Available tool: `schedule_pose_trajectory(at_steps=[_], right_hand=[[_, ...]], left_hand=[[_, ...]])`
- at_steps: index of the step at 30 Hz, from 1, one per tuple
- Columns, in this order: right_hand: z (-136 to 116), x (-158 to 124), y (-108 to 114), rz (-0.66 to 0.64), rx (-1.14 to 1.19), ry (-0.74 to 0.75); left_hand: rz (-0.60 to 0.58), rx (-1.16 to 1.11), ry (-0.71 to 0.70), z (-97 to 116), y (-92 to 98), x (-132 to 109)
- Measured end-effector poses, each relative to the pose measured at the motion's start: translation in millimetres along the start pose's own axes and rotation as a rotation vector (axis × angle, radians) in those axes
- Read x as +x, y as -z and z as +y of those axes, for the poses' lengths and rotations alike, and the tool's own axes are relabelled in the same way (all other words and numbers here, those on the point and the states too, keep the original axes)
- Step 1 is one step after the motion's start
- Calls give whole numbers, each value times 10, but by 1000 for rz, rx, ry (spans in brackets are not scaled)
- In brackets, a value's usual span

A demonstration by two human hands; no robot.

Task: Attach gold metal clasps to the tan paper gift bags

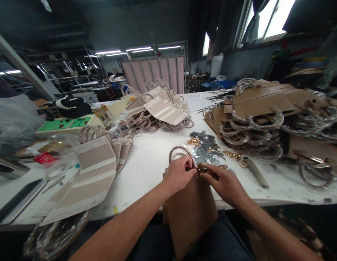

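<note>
A brown panel (191,214) with a wrapped, curved handle (178,149) hangs over the table's front edge. My left hand (180,174) is closed at the handle's right base, its fingers pinched on it. My right hand (221,181) pinches a small gold metal piece (200,172) at that same base, close to the left fingertips. Just beyond the hands lies a heap of small grey metal pieces (208,146), with gold pieces (194,141) at its left. To the right of them is a tool with a drab grip (255,173).
Brown panels with wrapped handles are piled at the right (266,101). Beige panels stand in stacks at the left (96,170) and back centre (167,108). A green control panel (65,124) sits on a machine at the left. The white table (146,156) ends just before my lap.
</note>
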State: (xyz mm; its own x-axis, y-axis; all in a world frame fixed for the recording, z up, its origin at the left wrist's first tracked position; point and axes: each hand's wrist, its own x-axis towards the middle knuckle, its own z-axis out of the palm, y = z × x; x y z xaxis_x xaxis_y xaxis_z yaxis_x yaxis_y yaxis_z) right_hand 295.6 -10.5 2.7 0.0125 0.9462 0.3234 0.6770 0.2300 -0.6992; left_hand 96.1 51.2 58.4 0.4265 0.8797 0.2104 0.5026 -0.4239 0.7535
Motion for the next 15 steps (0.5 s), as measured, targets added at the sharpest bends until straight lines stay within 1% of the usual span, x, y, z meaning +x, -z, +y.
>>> schedule_pose_trajectory(at_steps=[2, 4, 5, 6, 7, 8, 10, 11, 13, 15], right_hand=[[32, -14, 113, 108, -130, -2], [48, -5, 203, 218, -223, 60], [42, 5, 238, 243, -235, 108], [25, 13, 265, 228, -220, 153], [-4, 15, 283, 172, -182, 177], [-42, 9, 293, 94, -125, 169], [-126, -33, 281, -54, -1, 78], [-163, -65, 262, -87, 40, 22], [-208, -130, 207, -52, 64, -65], [-208, -166, 149, 2, 54, -112]], left_hand=[[-4, 7, -34, 77, 48, -24], [-13, 22, -60, 150, 87, -54], [-20, 31, -76, 182, 101, -71], [-30, 40, -99, 208, 113, -92], [-38, 45, -122, 230, 122, -116], [-44, 47, -143, 245, 129, -142], [-48, 40, -178, 258, 139, -197], [-43, 37, -191, 255, 145, -222], [-20, 45, -220, 231, 171, -261], [13, 86, -267, 202, 227, -294]])
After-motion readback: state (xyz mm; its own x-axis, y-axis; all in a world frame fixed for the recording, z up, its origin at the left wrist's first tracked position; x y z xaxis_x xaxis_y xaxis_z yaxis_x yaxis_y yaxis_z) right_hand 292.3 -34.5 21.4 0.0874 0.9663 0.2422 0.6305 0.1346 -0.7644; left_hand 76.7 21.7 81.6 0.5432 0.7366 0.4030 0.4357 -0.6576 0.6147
